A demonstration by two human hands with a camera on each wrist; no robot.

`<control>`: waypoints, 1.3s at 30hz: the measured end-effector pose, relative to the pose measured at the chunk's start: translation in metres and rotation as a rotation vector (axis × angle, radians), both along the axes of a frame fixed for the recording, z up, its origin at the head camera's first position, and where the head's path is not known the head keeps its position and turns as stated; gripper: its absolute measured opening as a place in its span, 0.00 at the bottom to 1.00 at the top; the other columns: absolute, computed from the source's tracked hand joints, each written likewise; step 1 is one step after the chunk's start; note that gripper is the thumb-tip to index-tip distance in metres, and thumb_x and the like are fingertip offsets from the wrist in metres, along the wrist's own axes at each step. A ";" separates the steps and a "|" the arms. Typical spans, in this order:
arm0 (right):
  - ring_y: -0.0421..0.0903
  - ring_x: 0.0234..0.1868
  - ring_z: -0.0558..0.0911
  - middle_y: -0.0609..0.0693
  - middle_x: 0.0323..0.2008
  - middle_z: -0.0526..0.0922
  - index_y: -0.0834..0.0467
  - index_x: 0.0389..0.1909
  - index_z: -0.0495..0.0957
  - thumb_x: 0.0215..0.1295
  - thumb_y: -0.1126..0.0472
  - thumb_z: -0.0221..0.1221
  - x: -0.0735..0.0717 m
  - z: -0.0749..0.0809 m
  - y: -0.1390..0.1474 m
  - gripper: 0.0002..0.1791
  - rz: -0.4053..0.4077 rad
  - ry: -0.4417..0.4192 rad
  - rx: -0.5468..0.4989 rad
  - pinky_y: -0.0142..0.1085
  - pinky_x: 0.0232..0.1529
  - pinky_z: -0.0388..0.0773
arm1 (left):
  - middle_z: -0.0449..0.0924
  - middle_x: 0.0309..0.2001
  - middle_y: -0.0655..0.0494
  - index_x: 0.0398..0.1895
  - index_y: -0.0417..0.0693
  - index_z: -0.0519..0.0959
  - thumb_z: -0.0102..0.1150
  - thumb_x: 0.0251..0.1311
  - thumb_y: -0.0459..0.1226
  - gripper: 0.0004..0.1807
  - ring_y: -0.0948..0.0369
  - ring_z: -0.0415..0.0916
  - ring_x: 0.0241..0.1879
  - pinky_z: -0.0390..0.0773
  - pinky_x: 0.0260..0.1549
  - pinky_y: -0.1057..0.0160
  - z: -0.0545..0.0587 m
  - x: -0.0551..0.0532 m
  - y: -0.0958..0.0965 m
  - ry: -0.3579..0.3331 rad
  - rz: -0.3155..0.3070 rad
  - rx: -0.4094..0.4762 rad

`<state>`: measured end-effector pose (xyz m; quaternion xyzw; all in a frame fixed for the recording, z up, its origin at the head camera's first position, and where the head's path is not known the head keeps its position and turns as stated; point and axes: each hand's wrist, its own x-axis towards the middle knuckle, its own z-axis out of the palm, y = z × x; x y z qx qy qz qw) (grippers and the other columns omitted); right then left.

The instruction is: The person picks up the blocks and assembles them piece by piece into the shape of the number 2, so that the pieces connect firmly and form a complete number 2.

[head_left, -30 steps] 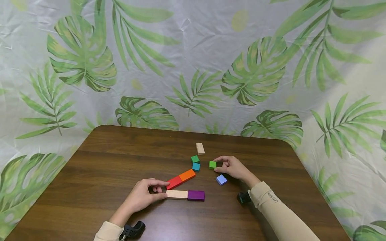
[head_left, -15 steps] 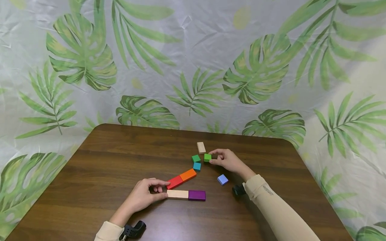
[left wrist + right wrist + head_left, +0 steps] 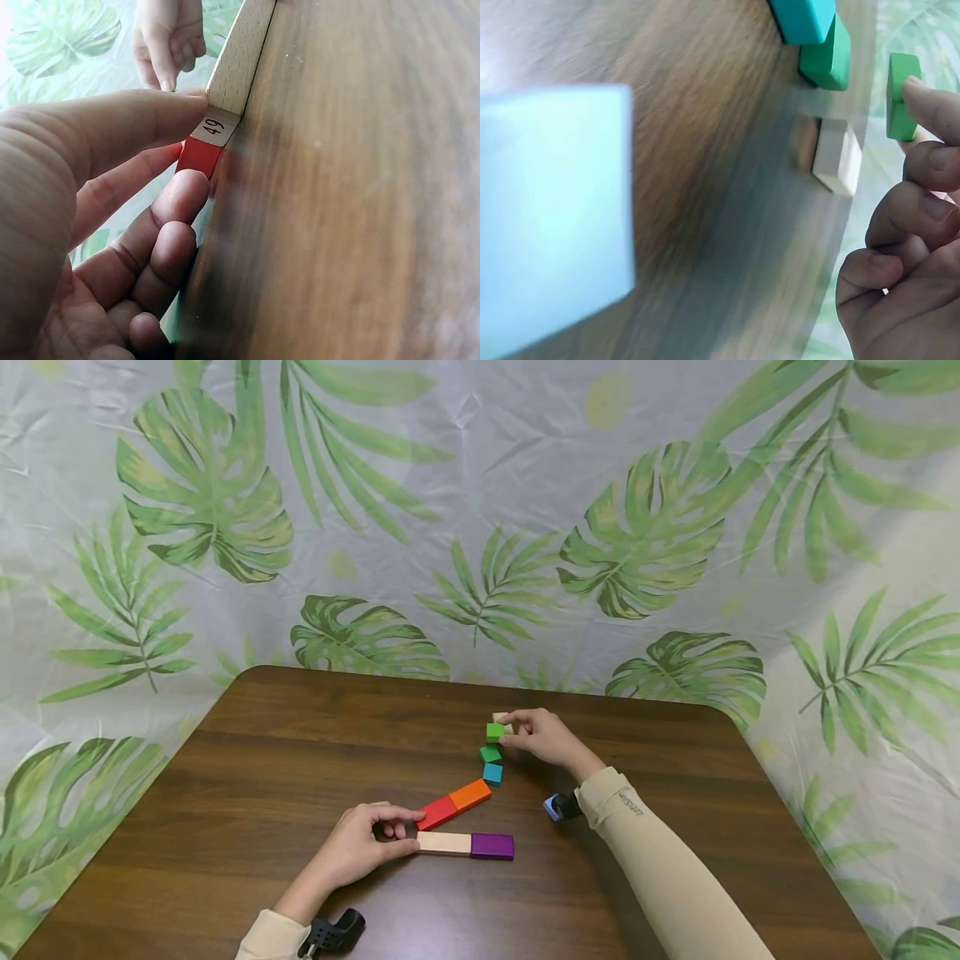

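My right hand pinches a light green block between thumb and index finger. In the right wrist view that light green block hangs above the table, near a plain wooden block. Below it in the head view lie a darker green block and a teal block, touching at their corners. My left hand rests its index finger at the end of a red block and its thumb at the end of a plain wooden block. The left wrist view shows a printed number on the plain block's end.
An orange block continues the red one toward the teal block. A purple block abuts the plain one. Half behind the right wrist camera lies a light blue block. A leaf-patterned cloth hangs behind the brown table.
My right hand has carried the light green block leftward and away from me, from beside the teal block to over the far plain block. The left hand stays at the same block ends.
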<state>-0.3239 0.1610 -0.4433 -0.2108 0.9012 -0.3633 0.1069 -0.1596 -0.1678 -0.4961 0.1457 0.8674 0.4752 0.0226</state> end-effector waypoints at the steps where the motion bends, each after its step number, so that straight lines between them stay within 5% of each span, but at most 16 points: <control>1: 0.42 0.20 0.61 0.43 0.18 0.64 0.57 0.65 0.84 0.74 0.54 0.68 -0.002 0.000 -0.003 0.22 0.003 0.004 0.003 0.34 0.26 0.60 | 0.81 0.31 0.66 0.50 0.59 0.93 0.82 0.57 0.41 0.16 0.68 0.75 0.33 0.74 0.37 0.69 0.000 0.000 0.000 -0.001 0.000 0.000; 31: 0.44 0.25 0.63 0.46 0.21 0.65 0.56 0.65 0.85 0.74 0.56 0.68 -0.020 -0.001 -0.042 0.21 -0.044 -0.010 0.182 0.35 0.30 0.62 | 0.81 0.30 0.63 0.51 0.57 0.92 0.82 0.57 0.42 0.17 0.67 0.74 0.33 0.72 0.35 0.69 0.006 0.000 -0.001 -0.014 -0.005 0.024; 39: 0.47 0.37 0.74 0.54 0.43 0.85 0.54 0.65 0.85 0.74 0.55 0.68 -0.022 -0.002 -0.047 0.21 -0.058 -0.002 0.241 0.37 0.40 0.73 | 0.80 0.30 0.64 0.51 0.56 0.92 0.81 0.58 0.41 0.16 0.68 0.74 0.32 0.73 0.35 0.69 0.004 0.001 -0.002 -0.021 -0.008 0.016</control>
